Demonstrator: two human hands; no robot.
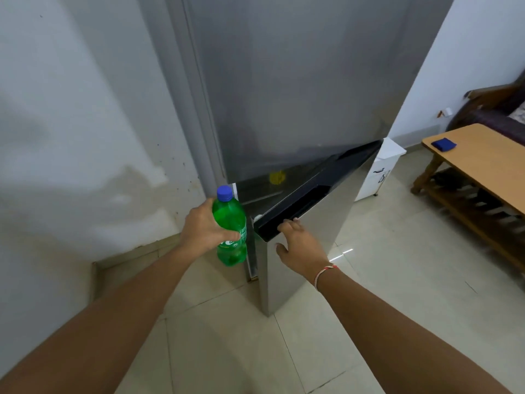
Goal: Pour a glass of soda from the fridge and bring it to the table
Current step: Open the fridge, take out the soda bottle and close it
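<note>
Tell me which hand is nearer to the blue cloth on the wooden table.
Right. The right hand rests on the open fridge door, on the side toward the blue cloth. The left hand, holding the green bottle, is farther away, beyond the door.

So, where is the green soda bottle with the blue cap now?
In the head view the green plastic soda bottle with the blue cap is upright in the left hand, left of centre, beside the open edge of the lower grey fridge door.

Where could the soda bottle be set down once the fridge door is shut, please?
The wooden table at right is mostly bare; only a blue cloth lies near its far corner, so the near stretch is free. Its lower shelf looks cluttered. The left hand holds the green bottle; the right hand rests on the fridge door.
</note>
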